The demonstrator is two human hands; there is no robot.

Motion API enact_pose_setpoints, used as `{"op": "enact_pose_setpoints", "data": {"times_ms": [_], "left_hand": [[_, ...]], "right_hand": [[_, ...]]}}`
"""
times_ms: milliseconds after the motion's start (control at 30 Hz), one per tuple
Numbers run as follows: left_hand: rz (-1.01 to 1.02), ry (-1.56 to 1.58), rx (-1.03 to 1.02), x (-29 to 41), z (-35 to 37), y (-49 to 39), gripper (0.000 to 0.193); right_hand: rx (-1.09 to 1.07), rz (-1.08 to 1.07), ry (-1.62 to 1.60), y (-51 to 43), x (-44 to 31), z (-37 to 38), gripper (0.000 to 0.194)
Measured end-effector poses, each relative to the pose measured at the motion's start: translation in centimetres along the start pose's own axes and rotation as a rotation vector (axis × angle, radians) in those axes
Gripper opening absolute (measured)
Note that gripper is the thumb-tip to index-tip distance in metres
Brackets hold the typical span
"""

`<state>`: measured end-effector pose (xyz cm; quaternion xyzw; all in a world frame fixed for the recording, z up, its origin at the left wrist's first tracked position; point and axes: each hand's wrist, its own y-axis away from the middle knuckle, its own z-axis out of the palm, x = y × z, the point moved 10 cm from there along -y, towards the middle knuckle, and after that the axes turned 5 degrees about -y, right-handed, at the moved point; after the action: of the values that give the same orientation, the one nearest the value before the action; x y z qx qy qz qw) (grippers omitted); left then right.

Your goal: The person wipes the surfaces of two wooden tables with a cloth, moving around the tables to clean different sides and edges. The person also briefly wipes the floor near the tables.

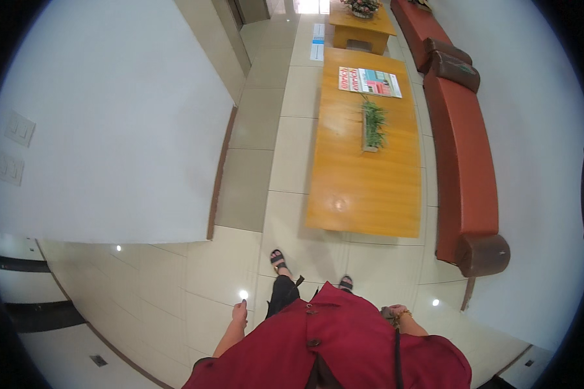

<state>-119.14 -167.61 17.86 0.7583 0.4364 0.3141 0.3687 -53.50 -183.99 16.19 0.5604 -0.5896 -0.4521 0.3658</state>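
My left hand (pixel 240 312) hangs at my side over the tiled floor, thumb uppermost and fingers curled, with nothing visible in it. At my other side, my right hand (pixel 397 309) has its fingers around a small grey-brown item (pixel 387 315), mostly hidden by the hand and my red top (pixel 350 330). A gold-coloured bracelet (pixel 402 317) circles that wrist. Before me stands a long wooden table (pixel 365 194), out of reach of both hands. It bears a potted green plant (pixel 374 124) in a narrow planter and several magazines (pixel 370 81).
Along the right wall runs a red-orange padded bench (pixel 472 165) with brown bolster armrests (pixel 483 255). A second wooden table (pixel 360 24) with a flower basket (pixel 362 7) stands farther off. To the left, a white wall (pixel 126 121) ends at a corner beside a tiled passage (pixel 248 185).
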Motion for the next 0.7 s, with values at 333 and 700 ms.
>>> {"op": "enact_pose_setpoints", "data": {"times_ms": [333, 700], "left_hand": [[0.001, 0.131, 0.120, 4.7, -17.5, -10.0, 0.055], [0.089, 0.148, 0.070, 22.6, -21.6, -16.3, 0.052]], "right_hand": [[-0.116, -0.198, -0.037, 2.4, -15.9, 16.7, 0.034], [-0.128, -0.112, 0.072, -0.1, -30.2, 21.9, 0.035]]}}
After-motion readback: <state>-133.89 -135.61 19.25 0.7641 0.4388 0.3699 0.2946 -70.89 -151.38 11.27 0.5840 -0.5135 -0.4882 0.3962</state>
